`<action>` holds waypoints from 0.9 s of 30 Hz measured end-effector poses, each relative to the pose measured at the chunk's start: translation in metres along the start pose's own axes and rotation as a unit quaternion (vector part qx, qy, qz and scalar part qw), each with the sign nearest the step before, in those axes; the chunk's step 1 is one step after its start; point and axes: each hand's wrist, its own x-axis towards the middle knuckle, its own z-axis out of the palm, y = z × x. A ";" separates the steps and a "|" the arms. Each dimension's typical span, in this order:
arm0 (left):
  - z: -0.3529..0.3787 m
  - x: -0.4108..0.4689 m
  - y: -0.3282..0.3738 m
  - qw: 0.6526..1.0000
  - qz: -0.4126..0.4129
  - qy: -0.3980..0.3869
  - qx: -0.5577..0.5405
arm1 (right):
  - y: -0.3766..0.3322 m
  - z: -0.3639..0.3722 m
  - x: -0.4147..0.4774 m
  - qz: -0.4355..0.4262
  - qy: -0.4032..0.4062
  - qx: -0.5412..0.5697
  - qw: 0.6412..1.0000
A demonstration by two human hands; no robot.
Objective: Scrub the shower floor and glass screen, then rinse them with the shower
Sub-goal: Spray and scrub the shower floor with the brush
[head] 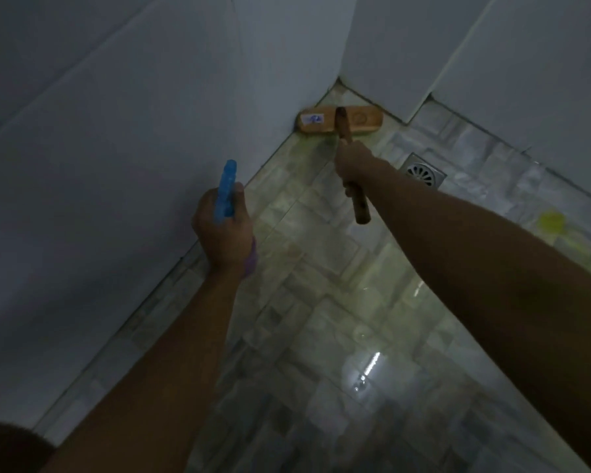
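A wooden scrub brush (pixel 340 120) lies head-down on the wet tiled shower floor (pixel 321 285), pushed into the far corner where two white walls meet. My right hand (pixel 354 163) grips its short wooden handle, whose end sticks out below my fist. My left hand (pixel 224 227) holds a blue spray head (pixel 226 189) of a bottle, with a bit of purple showing under the wrist; the bottle body is hidden. The glass screen is not in sight.
A square metal floor drain (pixel 423 172) sits just right of my right forearm. A yellow blob of cleaner (pixel 551 222) lies on the tiles at the right. White tiled walls (pixel 116 148) close in on the left and at the back.
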 end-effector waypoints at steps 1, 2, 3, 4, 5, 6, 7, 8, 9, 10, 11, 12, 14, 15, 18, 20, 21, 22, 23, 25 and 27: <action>0.000 0.001 -0.002 1.000 0.003 -0.004 0.000 | 0.007 0.006 -0.007 -0.009 -0.007 -0.022 1.000; 0.000 0.001 0.000 1.000 0.007 -0.009 0.005 | 0.018 0.009 -0.019 -0.019 -0.020 -0.041 0.999; 0.000 0.001 -0.001 1.000 0.020 -0.014 0.018 | 0.036 0.015 -0.032 -0.029 -0.033 -0.054 0.998; 0.000 0.002 -0.002 0.999 0.030 -0.020 0.028 | 0.054 0.018 -0.049 -0.035 -0.044 -0.068 0.996; 0.001 0.003 -0.002 0.999 0.031 -0.019 0.030 | 0.074 0.015 -0.066 -0.035 -0.051 -0.086 0.994; 0.000 0.004 -0.002 0.999 0.026 -0.017 0.027 | 0.091 0.009 -0.080 -0.031 -0.058 -0.095 0.993; 0.000 0.006 -0.003 0.999 0.019 -0.016 0.020 | 0.106 0.001 -0.087 -0.025 -0.057 -0.097 0.993; 0.001 0.006 -0.003 1.000 0.013 -0.014 0.015 | 0.116 -0.009 -0.090 -0.014 -0.055 -0.095 0.994; 0.001 0.004 -0.002 1.000 0.009 -0.013 0.015 | 0.120 -0.019 -0.089 0.001 -0.048 -0.089 0.995; 0.000 0.001 0.001 1.000 0.009 -0.017 0.015 | 0.119 -0.026 -0.084 0.017 -0.039 -0.079 0.996; 0.000 -0.002 0.006 1.000 0.010 -0.023 0.014 | 0.113 -0.030 -0.078 0.028 -0.029 -0.066 0.997; -0.001 -0.005 0.010 0.999 0.013 -0.030 0.013 | 0.104 -0.031 -0.070 0.034 -0.020 -0.051 0.998; -0.002 -0.007 0.011 0.999 0.005 -0.034 0.008 | 0.078 -0.026 -0.053 0.036 -0.007 -0.012 0.999; -0.003 -0.005 0.009 0.999 -0.005 -0.032 0.002 | 0.062 -0.022 -0.046 0.030 -0.007 0.004 1.000; -0.006 0.001 0.002 1.000 -0.013 -0.023 -0.008 | 0.026 0.002 -0.046 0.000 -0.026 0.009 1.000; -0.004 -0.001 0.005 0.999 -0.008 -0.032 0.004 | 0.021 0.025 -0.061 -0.023 -0.048 -0.021 0.998; -0.003 -0.005 0.008 0.999 0.000 -0.041 0.015 | 0.027 0.036 -0.071 -0.030 -0.054 -0.022 0.998; -0.003 -0.009 0.010 0.998 0.007 -0.053 0.027 | 0.039 0.044 -0.082 -0.033 -0.058 -0.018 0.998; -0.003 -0.013 0.013 0.997 0.006 -0.067 0.039 | 0.055 0.048 -0.092 -0.035 -0.059 -0.014 0.998; -0.002 -0.019 0.017 0.994 -0.017 -0.093 0.054 | 0.092 0.046 -0.114 -0.020 -0.058 -0.010 0.998; -0.001 -0.027 0.021 0.991 -0.011 -0.118 0.066 | 0.129 0.036 -0.135 0.011 -0.054 -0.004 0.998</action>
